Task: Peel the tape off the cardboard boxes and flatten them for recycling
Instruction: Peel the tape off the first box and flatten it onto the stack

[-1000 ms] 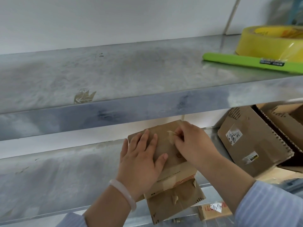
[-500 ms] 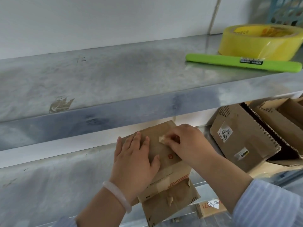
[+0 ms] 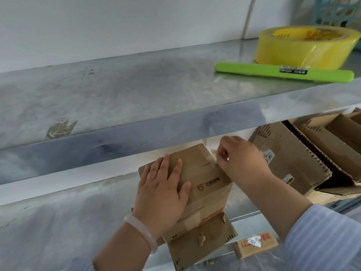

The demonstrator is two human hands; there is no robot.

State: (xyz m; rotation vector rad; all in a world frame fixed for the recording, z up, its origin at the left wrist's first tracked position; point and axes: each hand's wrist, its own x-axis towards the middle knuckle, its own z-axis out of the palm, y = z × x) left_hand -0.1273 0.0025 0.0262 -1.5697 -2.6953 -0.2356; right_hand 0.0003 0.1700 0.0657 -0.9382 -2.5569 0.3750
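- Head view: a small cardboard box [image 3: 203, 173] is seen on the lower metal shelf [image 3: 58, 222], near its front edge and just under the upper shelf [image 3: 136, 90].
- The box is pressed down by the left hand [image 3: 162, 194], laid flat on its top with the fingers [image 3: 166, 167] straight and spread; nothing is gripped by them.
- A pale bracelet [image 3: 144, 233] is worn on the left wrist.
- The right hand [image 3: 240, 161] is held at the far right corner of the box, its fingers curled, and the lifted end of a strip of tape [image 3: 214, 152] is pinched between them.
- The rest of the strip is still stuck along the top right edge of the box.
- A loose piece of cardboard [image 3: 203, 243] lies under the box and juts out toward the front.
- A small box with a white label [image 3: 254, 245] is seen lower down, to the right of that piece.
- Open boxes [image 3: 293, 157] are stacked on the lower shelf to the right, close to the right forearm.
- On the upper shelf a yellow roll of tape [image 3: 304, 47] is placed at the right, with a green cutter [image 3: 254, 69] lying just in front of it.
- A blue basket [image 3: 336, 10] is partly seen behind the roll.
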